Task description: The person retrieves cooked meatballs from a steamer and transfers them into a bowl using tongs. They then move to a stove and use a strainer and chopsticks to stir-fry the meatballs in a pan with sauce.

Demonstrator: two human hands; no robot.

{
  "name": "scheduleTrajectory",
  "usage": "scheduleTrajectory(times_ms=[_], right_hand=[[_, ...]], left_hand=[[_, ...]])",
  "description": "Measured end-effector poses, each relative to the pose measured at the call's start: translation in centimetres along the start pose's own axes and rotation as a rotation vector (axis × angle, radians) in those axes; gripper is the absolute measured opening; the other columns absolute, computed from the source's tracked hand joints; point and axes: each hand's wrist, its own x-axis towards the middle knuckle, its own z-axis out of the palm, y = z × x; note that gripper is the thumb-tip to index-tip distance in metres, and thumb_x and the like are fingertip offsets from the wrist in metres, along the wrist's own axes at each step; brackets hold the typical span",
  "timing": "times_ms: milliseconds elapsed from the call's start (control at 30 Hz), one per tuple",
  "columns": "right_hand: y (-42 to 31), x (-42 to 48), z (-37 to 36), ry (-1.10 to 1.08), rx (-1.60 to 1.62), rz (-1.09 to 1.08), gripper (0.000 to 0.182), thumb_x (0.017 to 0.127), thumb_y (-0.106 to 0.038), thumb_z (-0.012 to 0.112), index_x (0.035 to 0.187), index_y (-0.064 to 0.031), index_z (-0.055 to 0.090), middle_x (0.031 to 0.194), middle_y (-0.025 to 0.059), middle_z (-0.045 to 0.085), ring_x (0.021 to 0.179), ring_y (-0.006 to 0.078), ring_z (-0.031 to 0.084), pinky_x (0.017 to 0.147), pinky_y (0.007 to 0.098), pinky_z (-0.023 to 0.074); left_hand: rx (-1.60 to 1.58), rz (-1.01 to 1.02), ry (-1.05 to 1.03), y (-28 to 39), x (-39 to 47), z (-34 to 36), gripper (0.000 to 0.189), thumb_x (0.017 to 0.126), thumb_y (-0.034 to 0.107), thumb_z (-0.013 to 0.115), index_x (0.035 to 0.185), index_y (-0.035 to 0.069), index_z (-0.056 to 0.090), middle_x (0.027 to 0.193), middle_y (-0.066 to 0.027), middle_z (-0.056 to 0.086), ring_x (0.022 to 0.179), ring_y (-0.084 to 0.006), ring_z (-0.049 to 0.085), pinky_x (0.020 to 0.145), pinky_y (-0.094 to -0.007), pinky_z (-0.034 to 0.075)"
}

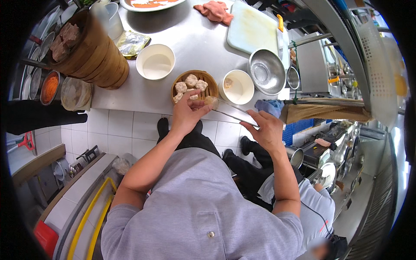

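My right hand grips metal tongs, whose tips reach left to a pale dumpling. The fingers of my left hand are at that dumpling too, pinching its left side, over the near rim of a small bamboo steamer. Several pale dumplings sit in the steamer, some partly behind my left fingers. Right of it stands a white paper tub with a small pale piece inside. A second white paper tub stands at the back left of the steamer.
Stacked bamboo steamers with meat on top stand left. A metal strainer, a white cutting board, a red cloth and a metal basin lie farther out. A blue cloth is at the edge. A co-worker is close on the right.
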Motion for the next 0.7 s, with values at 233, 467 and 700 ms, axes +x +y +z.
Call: scheduleTrajectory(times_ms=[233, 467, 700], right_hand=[[0.2, -0.4, 0.1, 0.007, -0.05, 0.007, 0.036, 0.077, -0.038, 0.075, 0.101, -0.0118, 0.07, 0.066, 0.0048, 0.053, 0.056, 0.0243, 0.056, 0.051, 0.0361, 0.0441], [2.8, -0.5, -0.5, 0.035, -0.079, 0.113, 0.04, 0.078, -0.041, 0.074, 0.103, -0.0106, 0.07, 0.072, 0.0061, 0.061, 0.065, 0.0266, 0.062, 0.056, 0.0381, 0.0471], [8.1, 1.0, 2.0, -0.046, -0.147, 0.227, 0.045, 0.082, -0.048, 0.066, 0.099, -0.0065, 0.071, 0.08, 0.0124, 0.068, 0.079, 0.0333, 0.066, 0.067, 0.0443, 0.0487]], left_hand=[[0.102, 0.024, 0.012, -0.2, 1.0, 1.0, 0.055, 0.075, 0.014, 0.082, 0.122, 0.004, 0.055, 0.091, -0.0084, 0.068, 0.083, -0.0111, 0.064, 0.076, -0.0261, 0.053], [0.056, 0.102, 0.022, 0.6, 1.1, 1.5, 0.063, 0.077, 0.024, 0.08, 0.131, 0.007, 0.052, 0.106, -0.01, 0.068, 0.092, -0.0175, 0.063, 0.084, -0.0307, 0.05], [0.254, 0.275, 0.171, 1.8, -1.1, -3.5, 0.054, 0.084, 0.022, 0.073, 0.131, 0.007, 0.052, 0.122, -0.014, 0.062, 0.108, -0.0246, 0.061, 0.091, -0.0364, 0.048]])
